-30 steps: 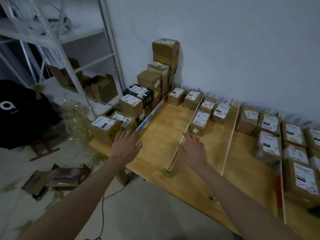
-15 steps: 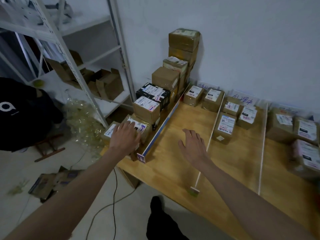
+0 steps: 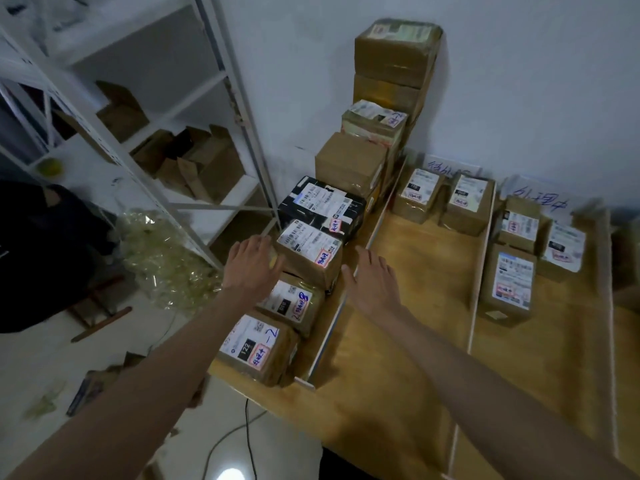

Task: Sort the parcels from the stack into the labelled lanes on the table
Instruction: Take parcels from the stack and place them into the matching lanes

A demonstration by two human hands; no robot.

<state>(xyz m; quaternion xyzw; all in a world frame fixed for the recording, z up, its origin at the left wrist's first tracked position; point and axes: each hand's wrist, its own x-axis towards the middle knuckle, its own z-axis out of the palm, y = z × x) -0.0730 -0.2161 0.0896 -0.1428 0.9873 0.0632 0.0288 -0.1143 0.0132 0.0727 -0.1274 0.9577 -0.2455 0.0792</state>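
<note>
A stack of brown cardboard parcels [image 3: 394, 64] runs along the table's left edge and rises against the wall. A labelled brown parcel [image 3: 310, 256] sits on top of the nearer row, in front of a black parcel [image 3: 322, 206]. My left hand [image 3: 251, 263] is open at that parcel's left side; whether it touches is unclear. My right hand [image 3: 372, 278] is open at its right side, over the white divider [image 3: 346, 299], holding nothing. Two lower parcels [image 3: 294, 304] [image 3: 256, 348] lie nearer to me. Parcels [image 3: 417, 195] [image 3: 467, 204] lie in the first lane, with more in the second lane [image 3: 509, 285].
The wooden table [image 3: 398, 393] is split into lanes by thin white dividers [image 3: 479, 265], with handwritten lane labels [image 3: 450, 168] against the wall. A white metal shelf [image 3: 194, 140] holding cardboard boxes stands to the left. Crumpled clear plastic [image 3: 166, 261] and scraps lie on the floor.
Both hands have moved left and forward to the labelled parcel on top of the near row, one on each side. The view has swung left and closer to the stack.
</note>
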